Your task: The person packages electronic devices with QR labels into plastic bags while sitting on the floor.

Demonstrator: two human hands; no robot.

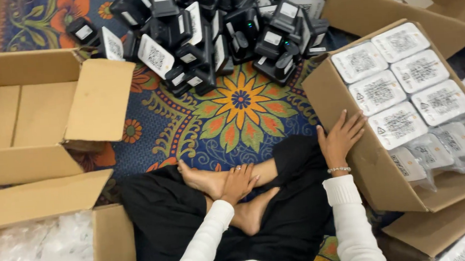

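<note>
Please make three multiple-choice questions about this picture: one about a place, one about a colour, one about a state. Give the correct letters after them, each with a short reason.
1. Where does the right hand rest?
A. on the side wall of the box of white packets
B. on the black devices
C. inside the empty box

2. What colour are the sleeves?
A. black
B. white
C. blue

3. In what state is the box at far left?
A. taped shut
B. full of white packets
C. open and empty

Answers:
1. A, the open palm lies flat against the cardboard wall, beside the white packets.
2. B, both forearms wear white sleeves over black trousers.
3. C, its flaps stand open and only bare cardboard shows inside.

The left hand lies on a bare foot; the black devices are piled on the carpet ahead.
</note>
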